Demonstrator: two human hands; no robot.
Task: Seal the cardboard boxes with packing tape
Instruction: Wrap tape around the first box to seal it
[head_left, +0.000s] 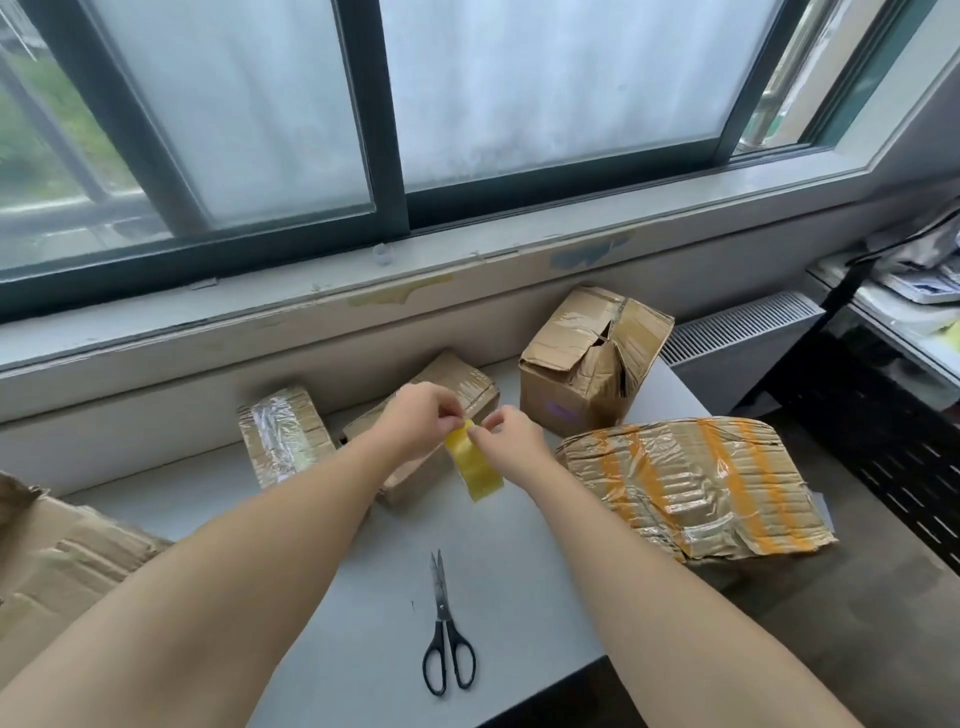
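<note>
Over the brown cardboard box (460, 379): a dangling yellow tape strip (475, 470).
Your left hand (421, 423) and right hand (511, 436) pinch it; slack could fold it.

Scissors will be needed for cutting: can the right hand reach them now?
Probably, once freed: the right hand pinches the tape, but the scissors lie alone on the table with nothing between.

Pale grey tabletop (519, 582) with black-handled steel scissors (444, 623) at six o'clock, crushed orange-taped cardboard box (696, 488) at three.
</note>
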